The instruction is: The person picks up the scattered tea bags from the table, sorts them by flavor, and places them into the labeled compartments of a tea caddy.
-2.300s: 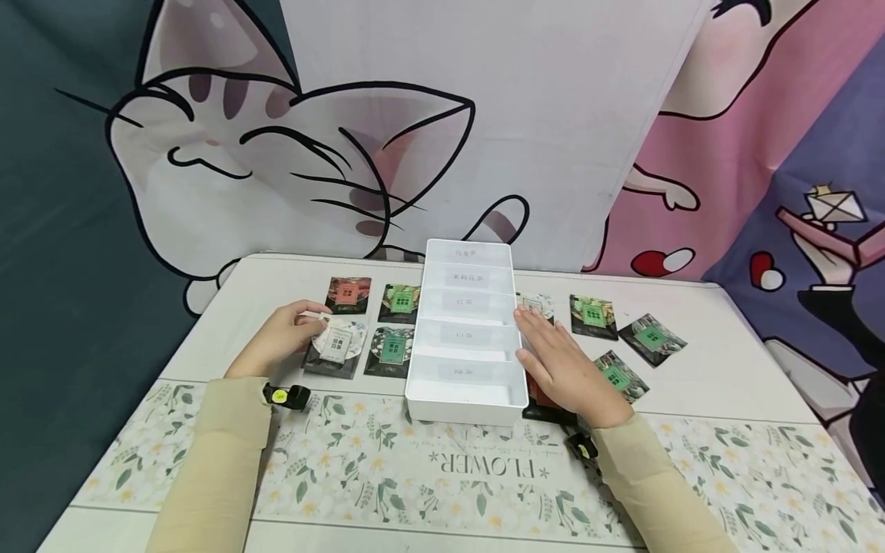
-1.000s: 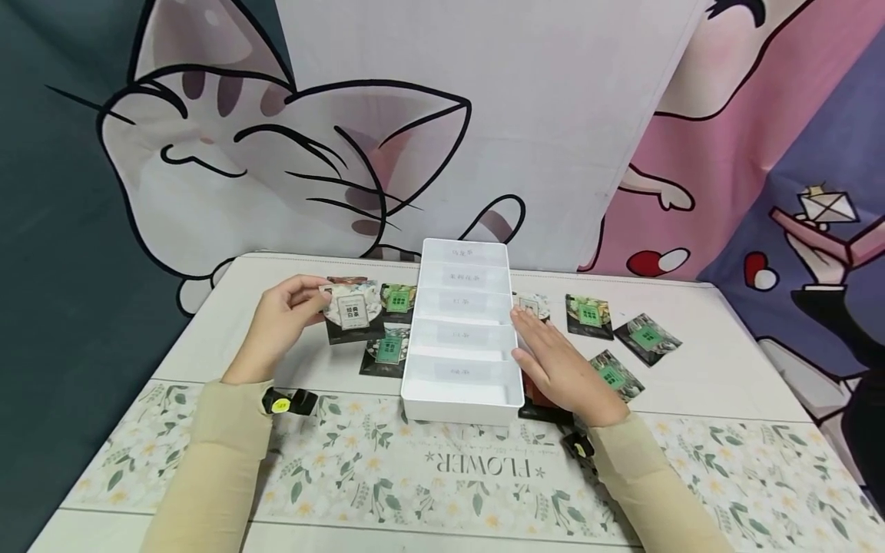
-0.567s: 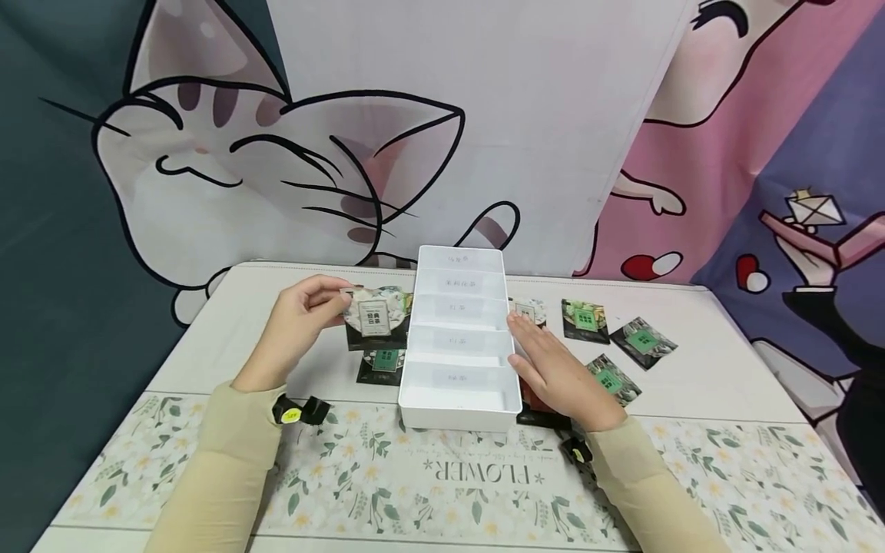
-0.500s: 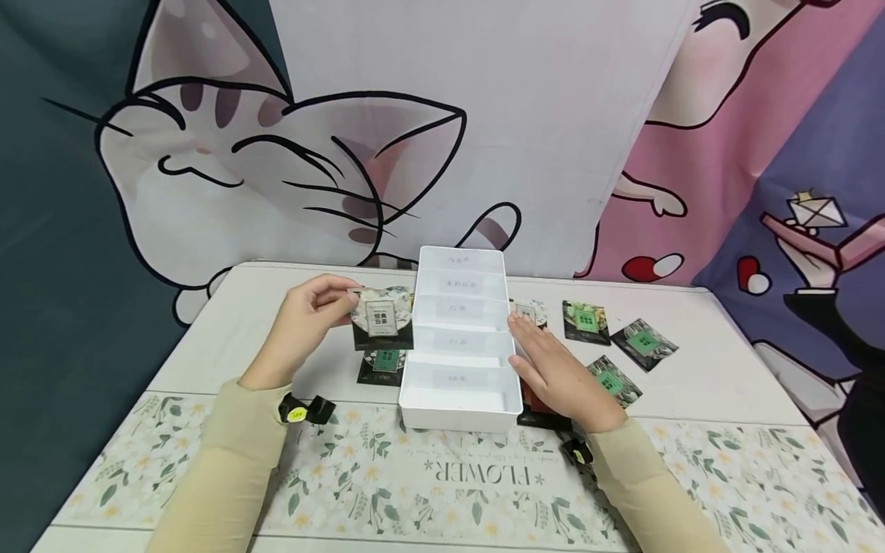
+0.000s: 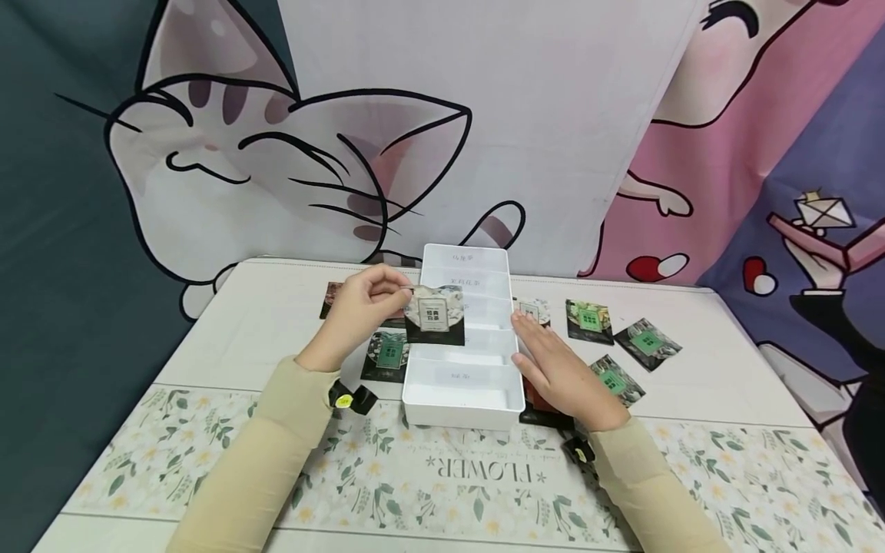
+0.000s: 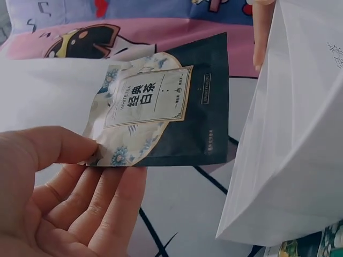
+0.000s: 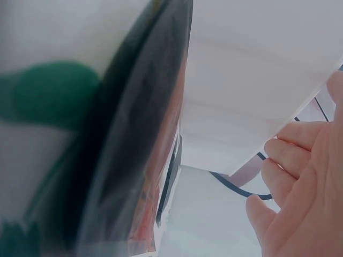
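Between thumb and fingers, my left hand [image 5: 362, 311] pinches a white tea sachet [image 5: 434, 316] by its left edge. In the head view the sachet is held over the left part of a white compartment box [image 5: 465, 416], hiding some of its middle sections. The left wrist view shows the sachet's [image 6: 144, 107] front, marked WHITE TEA, apart from the box wall [image 6: 289, 176]. My right hand [image 5: 563, 369] lies with straight fingers along the box's right side, fingertips at its rim. In the right wrist view that hand [image 7: 300, 176] is beside the box's outer wall [image 7: 252, 80].
Left of the box lie a green-labelled sachet [image 5: 386, 355] and a red one [image 5: 330, 298] partly behind my hand. On the right are several more, including a yellow-green sachet [image 5: 588, 319] and a tilted dark one [image 5: 648, 342]. A floral mat [image 5: 484, 491] covers the table's front.
My left hand picked up the white tea sachet from the table's left side and carried it rightwards over the box. My right hand has stayed at the box's right side.
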{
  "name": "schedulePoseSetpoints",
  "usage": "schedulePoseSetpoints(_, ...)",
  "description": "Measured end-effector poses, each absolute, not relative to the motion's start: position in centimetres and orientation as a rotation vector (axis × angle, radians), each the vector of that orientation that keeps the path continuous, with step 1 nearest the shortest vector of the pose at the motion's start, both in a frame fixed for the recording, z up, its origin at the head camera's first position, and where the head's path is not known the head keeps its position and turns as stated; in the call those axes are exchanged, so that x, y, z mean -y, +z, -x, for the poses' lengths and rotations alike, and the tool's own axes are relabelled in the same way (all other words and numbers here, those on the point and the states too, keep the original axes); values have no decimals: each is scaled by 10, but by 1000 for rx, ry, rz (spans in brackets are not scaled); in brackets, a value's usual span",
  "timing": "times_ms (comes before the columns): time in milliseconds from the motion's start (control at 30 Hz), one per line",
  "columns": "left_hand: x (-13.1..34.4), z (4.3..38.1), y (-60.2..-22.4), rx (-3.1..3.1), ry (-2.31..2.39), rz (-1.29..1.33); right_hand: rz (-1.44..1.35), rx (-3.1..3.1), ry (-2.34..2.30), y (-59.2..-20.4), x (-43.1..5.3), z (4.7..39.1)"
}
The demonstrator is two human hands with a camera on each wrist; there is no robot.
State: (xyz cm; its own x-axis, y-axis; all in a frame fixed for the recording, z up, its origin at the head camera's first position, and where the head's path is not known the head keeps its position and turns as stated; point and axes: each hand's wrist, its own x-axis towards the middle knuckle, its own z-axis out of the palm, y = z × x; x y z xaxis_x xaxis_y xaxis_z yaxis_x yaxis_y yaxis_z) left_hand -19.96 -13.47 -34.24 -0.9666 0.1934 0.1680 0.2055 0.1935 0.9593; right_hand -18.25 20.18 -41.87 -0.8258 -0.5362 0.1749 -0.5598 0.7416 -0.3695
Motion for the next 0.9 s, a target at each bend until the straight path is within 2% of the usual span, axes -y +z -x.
schedulePoseSetpoints(700, 118, 222, -371, 2522, -1850, 610, -893, 2856, 659, -413, -201, 184)
schedulePoseSetpoints(900, 121, 221, -382, 2581, -1622, 672, -875, 2891, 671, -417, -202, 180)
